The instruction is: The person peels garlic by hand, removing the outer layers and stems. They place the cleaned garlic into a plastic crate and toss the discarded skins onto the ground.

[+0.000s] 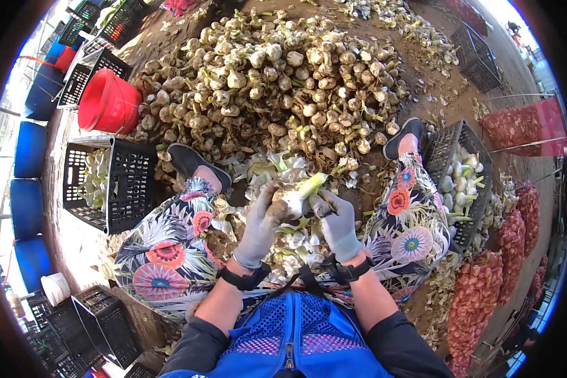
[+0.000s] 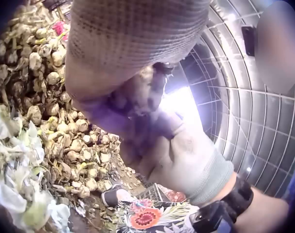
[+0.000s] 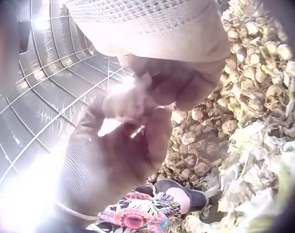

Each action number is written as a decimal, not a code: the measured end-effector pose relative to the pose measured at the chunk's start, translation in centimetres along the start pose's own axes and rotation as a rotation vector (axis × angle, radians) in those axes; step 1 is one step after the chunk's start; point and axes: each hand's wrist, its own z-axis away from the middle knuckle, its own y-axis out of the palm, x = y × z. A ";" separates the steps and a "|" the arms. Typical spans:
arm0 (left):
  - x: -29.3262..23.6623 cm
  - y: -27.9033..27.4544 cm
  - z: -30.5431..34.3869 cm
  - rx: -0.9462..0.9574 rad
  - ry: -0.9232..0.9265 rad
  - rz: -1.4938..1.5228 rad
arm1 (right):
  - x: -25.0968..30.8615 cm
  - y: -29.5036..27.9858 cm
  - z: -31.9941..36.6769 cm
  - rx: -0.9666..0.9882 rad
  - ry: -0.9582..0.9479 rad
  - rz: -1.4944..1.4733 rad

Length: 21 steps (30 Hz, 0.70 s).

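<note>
In the head view, a garlic bulb (image 1: 292,199) with a thick pale-green stem is held up between two gloved hands above a litter of peeled skins (image 1: 290,242). My left hand (image 1: 258,222) grips the bulb from its left side, its fingers curled round it. From the right, my right hand (image 1: 339,222) pinches at the bulb just below the stem, with thumb and fingers bent. Both gloves are pale grey and soiled dark at the fingertips. In both wrist views the hands (image 2: 179,155) meet close together and hide most of the bulb.
A large heap of untrimmed garlic (image 1: 264,75) lies ahead. To the left stand a red bucket (image 1: 110,104) and a black crate (image 1: 129,183) with leafy scraps. A crate (image 1: 475,217) of cleaned garlic is at the right, near filled red mesh sacks (image 1: 475,296).
</note>
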 end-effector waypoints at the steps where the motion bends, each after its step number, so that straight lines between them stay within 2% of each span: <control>1: 0.4 -0.4 -0.1 -0.001 -0.001 0.001 | 0.8 -0.3 0.2 0.040 0.098 -0.150; 2: 0.6 -0.6 -0.3 0.029 0.056 -0.083 | 1.4 -0.4 0.2 0.078 0.198 -0.302; 5: 1.5 -1.5 -0.7 0.074 0.116 -0.199 | -0.4 0.3 -0.5 0.026 0.125 -0.452; 6: 1.8 -1.8 -0.6 0.070 0.085 -0.222 | -0.5 -0.4 -0.8 0.136 0.200 -0.470; 8: 1.2 -1.3 -0.3 0.060 0.057 -0.244 | -0.1 -0.9 -0.8 0.215 0.214 -0.494; 10: -1.2 0.7 0.4 0.126 0.047 0.215 | 1.3 -1.0 -0.5 0.309 0.239 -0.529; 11: -1.2 0.1 0.2 0.122 0.049 0.215 | 0.8 -0.9 -0.7 0.313 0.240 -0.529; 13: -0.5 -2.1 -0.4 0.167 -0.407 0.467 | -0.6 -1.0 -1.1 0.263 -0.166 -0.139; 14: 1.2 -3.8 -0.8 0.462 -0.364 0.429 | 0.4 -1.3 -1.1 0.285 -0.149 -0.141; 15: 1.4 -3.7 -0.9 0.602 -0.373 0.457 | 0.6 -1.4 -1.3 0.287 -0.147 -0.145; 17: 2.8 -2.4 0.2 0.238 -0.035 -0.168 | 0.7 -1.6 -1.5 0.340 -0.373 0.122; 18: 2.3 -2.3 0.2 0.239 -0.037 -0.168 | 0.7 -1.5 -1.4 0.352 -0.392 0.069; 19: 1.6 -2.4 0.3 0.398 -0.234 0.174 | 0.4 -1.6 -1.3 0.353 -0.391 0.069; 20: 0.7 -2.2 0.3 0.549 -0.427 0.519 | 0.2 -1.5 -1.1 0.275 -0.293 0.055; 21: 0.8 -2.1 0.4 0.549 -0.424 0.519 | 0.1 -1.6 -0.9 0.197 -0.198 0.041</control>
